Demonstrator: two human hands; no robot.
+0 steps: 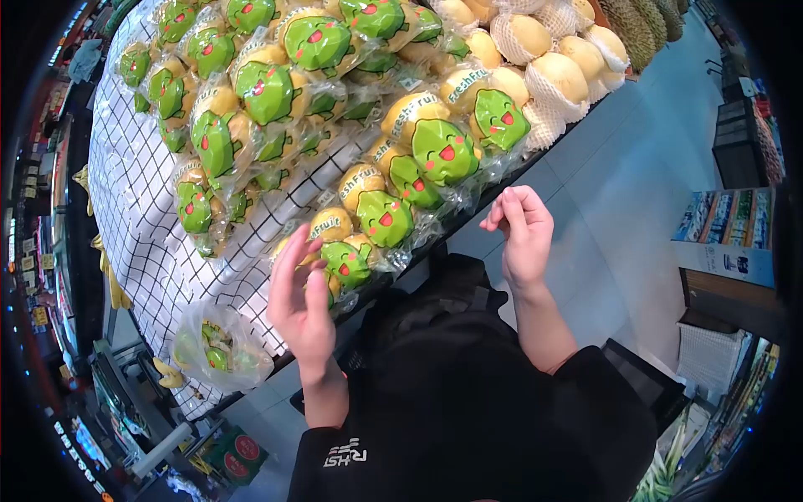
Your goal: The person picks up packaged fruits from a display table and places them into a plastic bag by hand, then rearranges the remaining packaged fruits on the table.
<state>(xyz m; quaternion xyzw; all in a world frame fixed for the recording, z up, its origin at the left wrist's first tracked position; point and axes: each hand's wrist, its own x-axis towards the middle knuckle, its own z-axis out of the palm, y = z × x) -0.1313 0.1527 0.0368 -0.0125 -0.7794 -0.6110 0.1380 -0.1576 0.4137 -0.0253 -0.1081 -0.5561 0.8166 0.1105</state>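
Observation:
My left hand (303, 308) is raised by the near edge of the stand, fingers spread and nothing in it. Just beyond its fingertips lies a row of bagged yellow fruit (386, 219), in clear bags printed "FreshFruit" with a green smiling cartoon. Any contact with the nearest bag cannot be made out. My right hand (525, 238) hovers over the floor, off the front edge of the stand. Its fingers are curled in against the thumb, and I see nothing between them. A knotted clear bag (224, 345) with green-printed packs inside sits left of my left hand.
More bagged fruit (251, 92) is piled on the checkered cloth (125, 201). Pale yellow melons (559, 77) in white foam nets stand at the back right, with spiky durians (636, 33) behind. To the right are tiled floor (611, 184) and a display box (726, 230).

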